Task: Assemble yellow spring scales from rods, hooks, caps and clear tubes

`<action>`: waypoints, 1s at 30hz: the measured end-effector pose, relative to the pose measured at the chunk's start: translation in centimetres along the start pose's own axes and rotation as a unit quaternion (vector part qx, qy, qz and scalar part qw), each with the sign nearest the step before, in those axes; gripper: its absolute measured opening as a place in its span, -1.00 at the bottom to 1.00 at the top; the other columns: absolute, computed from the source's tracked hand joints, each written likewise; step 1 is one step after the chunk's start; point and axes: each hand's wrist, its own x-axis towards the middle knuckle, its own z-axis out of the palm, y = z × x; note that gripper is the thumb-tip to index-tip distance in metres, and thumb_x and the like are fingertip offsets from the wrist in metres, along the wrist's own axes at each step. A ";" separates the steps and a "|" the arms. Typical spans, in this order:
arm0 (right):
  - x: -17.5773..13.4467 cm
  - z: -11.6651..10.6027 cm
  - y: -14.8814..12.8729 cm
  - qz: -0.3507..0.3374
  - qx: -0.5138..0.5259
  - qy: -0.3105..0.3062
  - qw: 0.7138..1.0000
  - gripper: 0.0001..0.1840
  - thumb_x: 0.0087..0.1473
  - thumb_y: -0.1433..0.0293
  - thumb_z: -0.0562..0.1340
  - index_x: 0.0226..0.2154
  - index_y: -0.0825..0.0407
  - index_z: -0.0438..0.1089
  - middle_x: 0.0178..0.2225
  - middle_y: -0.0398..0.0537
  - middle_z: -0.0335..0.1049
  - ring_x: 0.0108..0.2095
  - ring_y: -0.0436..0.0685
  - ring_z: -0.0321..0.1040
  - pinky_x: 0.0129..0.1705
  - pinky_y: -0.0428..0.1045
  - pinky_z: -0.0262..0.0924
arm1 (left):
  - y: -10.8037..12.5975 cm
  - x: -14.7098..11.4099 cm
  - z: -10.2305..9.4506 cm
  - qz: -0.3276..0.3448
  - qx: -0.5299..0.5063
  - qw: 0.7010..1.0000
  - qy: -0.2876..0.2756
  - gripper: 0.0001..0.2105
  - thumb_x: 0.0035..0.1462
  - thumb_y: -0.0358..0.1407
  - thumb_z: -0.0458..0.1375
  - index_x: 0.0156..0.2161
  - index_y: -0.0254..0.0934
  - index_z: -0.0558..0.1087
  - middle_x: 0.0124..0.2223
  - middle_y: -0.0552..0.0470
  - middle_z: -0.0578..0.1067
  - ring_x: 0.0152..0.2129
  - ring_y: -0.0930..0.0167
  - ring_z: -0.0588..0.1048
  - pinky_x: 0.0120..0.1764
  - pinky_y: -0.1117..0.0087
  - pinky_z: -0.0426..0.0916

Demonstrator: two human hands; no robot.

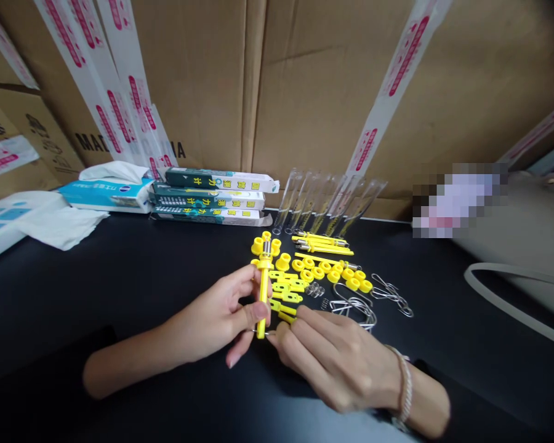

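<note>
My left hand [228, 314] is closed around a yellow plastic rod [263, 289], held upright, with a collar and a metal spring [266, 248] at its top. At the rod's lower end, a thin metal wire [270, 333] crosses it from side to side. My right hand [332, 351] pinches that wire; its far part is hidden by the fingers. Just beyond my hands lie flat yellow pieces with holes [289, 287], small loose springs [314, 290], and bent metal hooks [357, 311]. Yellow rings [325, 267] and flanged yellow caps [283, 261] sit farther back.
Several clear tubes [321, 206] stand against the cardboard box [305, 92]. Yellow rods with springs [325, 245] lie before them. Stacked narrow boxes [212, 200] and a blue tissue pack [106, 194] are at left. More metal hooks [392, 295] and a bag with a strap [517, 271] lie right.
</note>
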 end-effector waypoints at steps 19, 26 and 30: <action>0.0 -0.8 -0.4 0.114 0.008 -0.048 0.992 -0.80 0.27 0.59 0.11 -0.31 0.20 0.44 -0.48 -0.04 0.37 -0.47 0.12 0.24 -0.47 0.02 0.11 | 0.2 0.1 0.1 0.011 -0.022 0.998 0.063 -0.74 0.22 -0.18 0.25 -0.14 -0.29 0.33 -0.34 0.16 0.47 -0.70 0.55 0.53 -0.58 0.57 0.20; 0.3 -0.3 -0.7 0.050 -0.048 -0.007 0.998 -0.75 0.26 0.57 0.12 -0.43 0.17 0.43 -0.56 -0.08 0.28 -0.54 0.10 0.18 -0.52 0.03 0.06 | 0.4 0.0 0.2 0.001 -0.005 0.999 0.051 -0.66 0.16 -0.09 0.28 -0.24 -0.28 0.28 -0.29 0.14 0.44 -0.71 0.54 0.52 -0.63 0.57 0.14; 0.3 -0.4 -0.9 0.039 -0.036 0.003 0.999 -0.70 0.22 0.61 0.12 -0.52 0.13 0.39 -0.62 -0.11 0.21 -0.60 0.08 0.08 -0.58 0.03 -0.04 | 0.5 0.0 0.4 0.004 -0.005 0.999 0.049 -0.57 0.10 0.02 0.30 -0.28 -0.28 0.26 -0.34 0.16 0.42 -0.75 0.56 0.48 -0.65 0.58 0.12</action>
